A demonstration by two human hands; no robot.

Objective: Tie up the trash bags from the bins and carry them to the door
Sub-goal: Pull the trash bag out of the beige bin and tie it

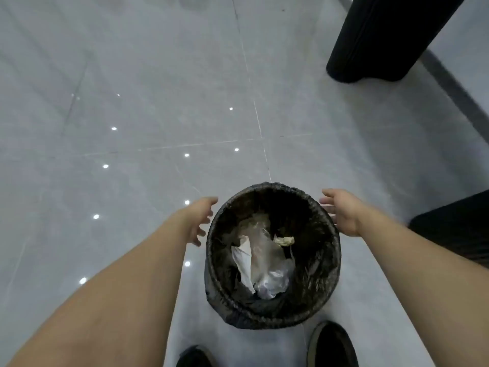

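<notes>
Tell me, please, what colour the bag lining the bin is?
Black; the trash bag shows best in the head view.

Bin (272, 308) between hands: left hand (198, 221), right hand (341, 213); trash (262, 263) inside.

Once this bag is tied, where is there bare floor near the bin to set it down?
Bare tile floor lies left of and beyond the bin. It is tighter on the right, between the black post and the dark object, and near the shoes. Both the left hand and the right hand flank the rim.
</notes>
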